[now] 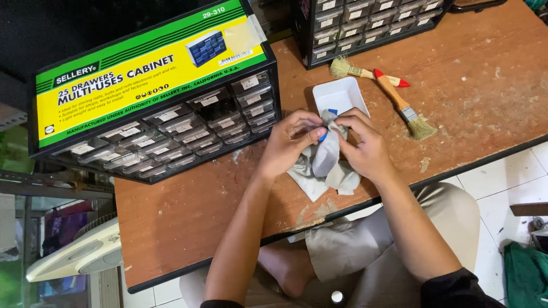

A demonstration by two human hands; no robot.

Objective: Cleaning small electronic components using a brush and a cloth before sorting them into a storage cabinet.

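Both my hands meet over a worn wooden table [188, 211]. My left hand [288, 142] and my right hand [365, 148] pinch a grey cloth [326, 157] between them, wrapped around a small blue object [323, 136] that barely shows at my left fingertips. The cloth hangs down onto the table near the front edge. Just behind my hands sits a white rectangular tray [338, 94] with a small blue piece [333, 112] at its near end.
A black multi-drawer parts cabinet [171, 122] with a yellow and green label stands at the left. A second drawer cabinet [365, 23] is at the back. Two paintbrushes [399, 102] lie right of the tray. A white fan [80, 254] stands below left.
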